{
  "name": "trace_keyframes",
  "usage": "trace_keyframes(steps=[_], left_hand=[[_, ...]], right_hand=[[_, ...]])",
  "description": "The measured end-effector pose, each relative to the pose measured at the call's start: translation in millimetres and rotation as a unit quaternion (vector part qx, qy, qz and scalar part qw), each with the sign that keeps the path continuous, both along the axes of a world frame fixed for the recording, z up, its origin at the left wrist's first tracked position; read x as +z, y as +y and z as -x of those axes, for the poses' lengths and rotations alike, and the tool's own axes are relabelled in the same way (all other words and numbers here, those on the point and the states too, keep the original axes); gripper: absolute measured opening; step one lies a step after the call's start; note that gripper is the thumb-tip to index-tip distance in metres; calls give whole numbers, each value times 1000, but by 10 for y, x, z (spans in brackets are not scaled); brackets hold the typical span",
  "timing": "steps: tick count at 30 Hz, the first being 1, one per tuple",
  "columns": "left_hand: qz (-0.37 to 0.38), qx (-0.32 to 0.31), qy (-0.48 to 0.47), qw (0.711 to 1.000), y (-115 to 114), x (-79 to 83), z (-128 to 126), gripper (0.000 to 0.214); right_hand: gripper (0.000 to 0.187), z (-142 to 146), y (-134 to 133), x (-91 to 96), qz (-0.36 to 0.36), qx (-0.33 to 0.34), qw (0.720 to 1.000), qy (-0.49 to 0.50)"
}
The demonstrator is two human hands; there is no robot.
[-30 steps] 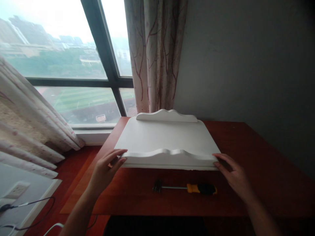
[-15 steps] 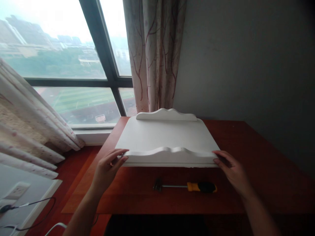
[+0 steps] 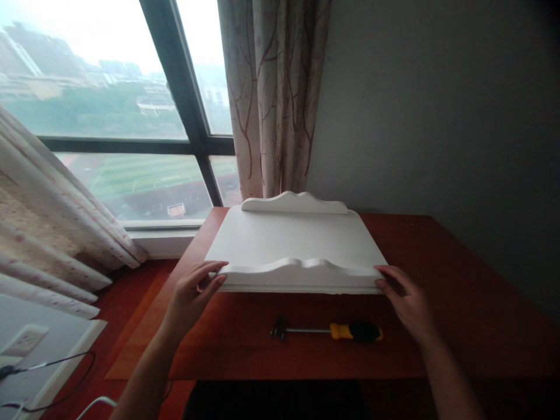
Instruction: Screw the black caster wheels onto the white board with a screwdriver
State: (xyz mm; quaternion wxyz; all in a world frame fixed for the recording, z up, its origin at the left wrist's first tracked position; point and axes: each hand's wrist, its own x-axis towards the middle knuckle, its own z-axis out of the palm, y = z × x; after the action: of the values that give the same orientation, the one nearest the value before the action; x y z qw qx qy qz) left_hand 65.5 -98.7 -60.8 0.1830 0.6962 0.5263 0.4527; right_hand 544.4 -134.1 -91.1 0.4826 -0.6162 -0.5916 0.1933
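A white board (image 3: 289, 236) lies flat on the brown table, with a wavy-edged white panel (image 3: 293, 204) standing along its far side. Along the near side runs a matching wavy-edged panel (image 3: 300, 273). My left hand (image 3: 188, 300) pinches the left end of this near panel between thumb and fingers. At its right end, my right hand (image 3: 406, 300) pinches it the same way. Nearer to me lies a screwdriver (image 3: 356, 332) with a yellow and black handle. Several small metal screws (image 3: 278, 330) are gathered around its tip.
The brown table (image 3: 459, 315) reaches to the grey wall at the right. On the left are a window (image 3: 109, 181), patterned curtains (image 3: 280, 93) and a wall socket (image 3: 26, 340) with cables. Below the table's near edge is a dark shape.
The camera view has shifted very slightly. Both hands keep their hold on the ends of the near panel, and the screwdriver and screws lie in the same place.
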Motion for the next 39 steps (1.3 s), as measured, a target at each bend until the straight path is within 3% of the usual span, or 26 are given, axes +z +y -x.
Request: trace_keyframes(steps=[22, 39], left_hand=[[58, -13, -46, 997, 62, 2, 41, 31], [69, 35, -95, 992, 23, 155, -67, 31]], right_hand=[[29, 27, 13, -75, -10, 0, 997, 72], [34, 71, -2, 13, 25, -29, 988, 150]])
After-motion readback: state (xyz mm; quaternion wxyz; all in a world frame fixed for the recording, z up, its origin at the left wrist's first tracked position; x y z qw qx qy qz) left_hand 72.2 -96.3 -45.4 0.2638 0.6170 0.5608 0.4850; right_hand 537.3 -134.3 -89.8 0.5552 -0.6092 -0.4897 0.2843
